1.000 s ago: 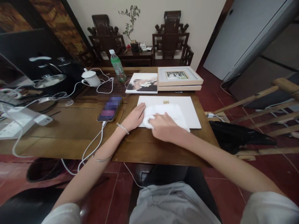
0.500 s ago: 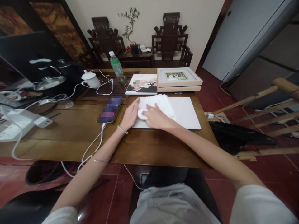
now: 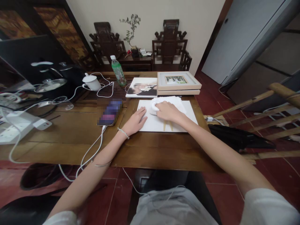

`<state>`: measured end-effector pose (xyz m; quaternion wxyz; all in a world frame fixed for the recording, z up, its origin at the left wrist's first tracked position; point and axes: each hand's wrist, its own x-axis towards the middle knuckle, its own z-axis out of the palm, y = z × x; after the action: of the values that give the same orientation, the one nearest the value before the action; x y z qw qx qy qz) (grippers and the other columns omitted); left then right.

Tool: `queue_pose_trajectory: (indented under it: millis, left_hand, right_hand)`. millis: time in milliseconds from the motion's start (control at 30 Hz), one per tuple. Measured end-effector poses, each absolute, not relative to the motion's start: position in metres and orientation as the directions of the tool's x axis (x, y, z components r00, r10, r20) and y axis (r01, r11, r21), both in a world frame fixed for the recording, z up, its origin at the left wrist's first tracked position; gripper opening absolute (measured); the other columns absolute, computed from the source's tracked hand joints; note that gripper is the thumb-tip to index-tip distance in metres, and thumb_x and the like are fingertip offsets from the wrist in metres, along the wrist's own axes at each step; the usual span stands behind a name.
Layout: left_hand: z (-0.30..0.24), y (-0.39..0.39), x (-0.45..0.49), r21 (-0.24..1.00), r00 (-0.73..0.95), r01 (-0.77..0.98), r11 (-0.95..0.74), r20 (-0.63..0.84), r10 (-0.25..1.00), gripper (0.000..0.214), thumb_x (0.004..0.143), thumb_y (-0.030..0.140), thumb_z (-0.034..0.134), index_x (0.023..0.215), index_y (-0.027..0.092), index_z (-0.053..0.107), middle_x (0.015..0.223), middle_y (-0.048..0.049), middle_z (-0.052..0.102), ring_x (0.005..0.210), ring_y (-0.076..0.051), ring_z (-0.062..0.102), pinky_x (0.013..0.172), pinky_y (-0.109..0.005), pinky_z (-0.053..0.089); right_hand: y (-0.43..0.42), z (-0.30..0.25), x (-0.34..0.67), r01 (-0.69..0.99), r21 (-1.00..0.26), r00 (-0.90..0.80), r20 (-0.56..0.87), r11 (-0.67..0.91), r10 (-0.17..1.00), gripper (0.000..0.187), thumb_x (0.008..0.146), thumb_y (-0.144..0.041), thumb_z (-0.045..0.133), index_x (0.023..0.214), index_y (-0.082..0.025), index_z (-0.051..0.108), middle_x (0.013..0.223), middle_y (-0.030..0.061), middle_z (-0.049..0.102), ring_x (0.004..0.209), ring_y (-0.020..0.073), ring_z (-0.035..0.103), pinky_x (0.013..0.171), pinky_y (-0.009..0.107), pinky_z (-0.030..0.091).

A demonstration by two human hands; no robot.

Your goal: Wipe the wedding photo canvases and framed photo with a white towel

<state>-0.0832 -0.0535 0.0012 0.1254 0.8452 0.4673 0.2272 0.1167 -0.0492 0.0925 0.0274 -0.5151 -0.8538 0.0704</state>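
A flat white board (image 3: pixel 152 124) lies face down on the wooden table (image 3: pixel 152 150), with small metal stand legs showing near its front edge. My left hand (image 3: pixel 135 121) lies flat on the board's left edge, fingers stretched out. My right hand (image 3: pixel 169 112) is closed on a bunched white cloth (image 3: pixel 173 101) and presses it onto the board's far half.
Beyond the board are a photo print (image 3: pixel 142 87) and two stacked picture frames (image 3: pixel 178 82). A phone (image 3: pixel 110 112) on a white cable lies to the left, with a green bottle (image 3: pixel 118 71), a white teapot (image 3: pixel 92 82) and power strips (image 3: pixel 16 125). A bamboo chair (image 3: pixel 264 125) stands to the right.
My right hand has slid the cloth from the board's near edge toward its far side. My left hand has stayed flat at the left edge. The stand legs have come into view.
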Motion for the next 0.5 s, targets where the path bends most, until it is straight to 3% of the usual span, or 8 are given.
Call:
queue_pose_trajectory:
  millis: [167,300,500]
  left_hand:
    - [0.002,-0.054,-0.084,0.397,0.474,0.738,-0.545,0.270,0.838,0.050,0.095,0.037,0.037,0.134,0.007,0.048,0.148,-0.0198,0.041,0.141,-0.030,0.035,0.118,-0.048,0.026]
    - [0.007,-0.056,-0.083,0.414,0.485,0.716,-0.562,0.284,0.827,0.048,0.096,0.036,0.037,0.133,0.008,0.050,0.146,-0.0181,0.045,0.136,-0.030,0.042,0.115,-0.045,0.033]
    - [0.005,-0.056,-0.084,0.409,0.483,0.721,-0.559,0.282,0.829,0.049,0.096,0.036,0.037,0.134,0.007,0.048,0.148,-0.0185,0.042,0.139,-0.029,0.039,0.117,-0.044,0.029]
  right_hand:
    - [-0.007,0.088,0.083,0.916,-0.240,-0.334,-0.015,0.321,0.942,0.036,0.083,-0.025,0.044,0.112,-0.019,0.065,0.123,0.0165,0.063,0.105,0.0327,0.061,0.079,0.039,0.047]
    - [0.006,0.086,0.051,0.856,-0.294,-0.446,-0.004,0.425,0.895,0.036,0.084,-0.032,0.045,0.111,-0.018,0.065,0.126,0.0159,0.062,0.109,0.0324,0.060,0.081,0.038,0.047]
    - [0.008,0.093,0.058,0.889,-0.213,-0.421,-0.032,0.405,0.906,0.037,0.082,-0.025,0.046,0.113,-0.018,0.065,0.126,0.0159,0.062,0.108,0.0316,0.061,0.081,0.037,0.048]
